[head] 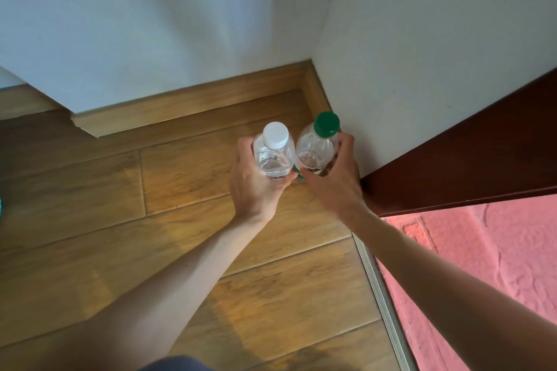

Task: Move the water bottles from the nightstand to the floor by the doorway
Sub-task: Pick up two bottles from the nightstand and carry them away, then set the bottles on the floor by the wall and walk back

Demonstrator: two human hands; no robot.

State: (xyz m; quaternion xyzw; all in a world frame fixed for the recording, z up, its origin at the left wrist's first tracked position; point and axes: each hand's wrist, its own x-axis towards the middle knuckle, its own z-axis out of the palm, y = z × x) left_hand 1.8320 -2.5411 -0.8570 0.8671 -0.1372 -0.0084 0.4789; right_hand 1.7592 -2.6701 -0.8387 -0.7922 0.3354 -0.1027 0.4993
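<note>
Two clear water bottles, both upright, caps toward the camera. White-capped bottle [274, 156] gripped by the left hand [256, 184], fingers and thumb wrapped round its lower body. Green-capped bottle [316, 147] gripped the same way by the right hand [334, 178]. Bottles sit just beside each other, shoulders close enough that they may be touching. Bases are hidden behind the hands, so I cannot tell if they rest on the wooden floor [180, 178] or hang just above it. Location: low in the corner where the skirting board [187, 111] meets the white wall [422, 39], near the dark red door frame [467, 159] and metal threshold strip [382, 295]. Judgement: the low grip suits setting both down together; tucked into the corner, they stay out of the walkway.
</note>
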